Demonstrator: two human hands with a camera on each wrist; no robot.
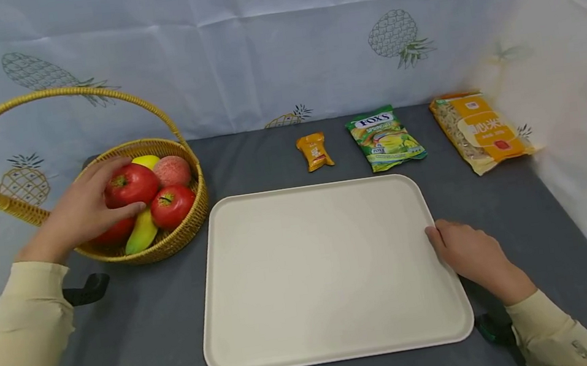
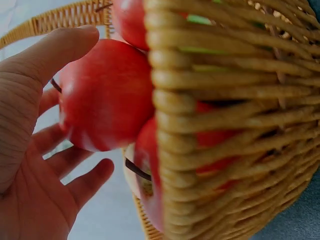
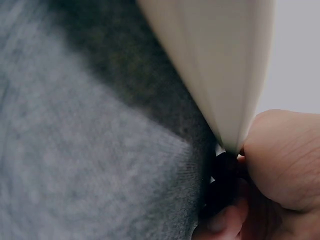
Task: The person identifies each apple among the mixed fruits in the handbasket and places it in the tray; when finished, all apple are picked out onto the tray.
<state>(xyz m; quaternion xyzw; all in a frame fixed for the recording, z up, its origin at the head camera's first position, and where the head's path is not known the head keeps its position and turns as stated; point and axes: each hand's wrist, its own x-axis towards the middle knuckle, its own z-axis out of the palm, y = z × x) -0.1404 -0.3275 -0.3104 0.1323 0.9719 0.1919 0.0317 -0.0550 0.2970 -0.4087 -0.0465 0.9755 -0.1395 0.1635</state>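
Note:
At the left, my left hand (image 1: 87,204) reaches over the wicker basket (image 1: 184,239), its thumb and spread fingers about a red apple (image 1: 132,184). In the left wrist view the thumb overlaps that apple's edge, and a gap shows between palm and fruit. Another red apple (image 1: 173,207), a peach (image 1: 174,171) and a yellow-green banana (image 1: 141,231) lie beside it; a third apple (image 1: 115,232) is partly covered by the hand. My right hand (image 1: 470,252) grips the right edge of a cream tray (image 1: 316,272), thumb on top and fingers underneath.
Behind the tray lie a small orange packet (image 1: 315,152), a green candy bag (image 1: 385,138) and an orange grain bag (image 1: 481,130). The basket's tall handle (image 1: 64,92) arches over the fruit. A pineapple-print cloth (image 1: 282,54) hangs behind the dark table (image 1: 143,351).

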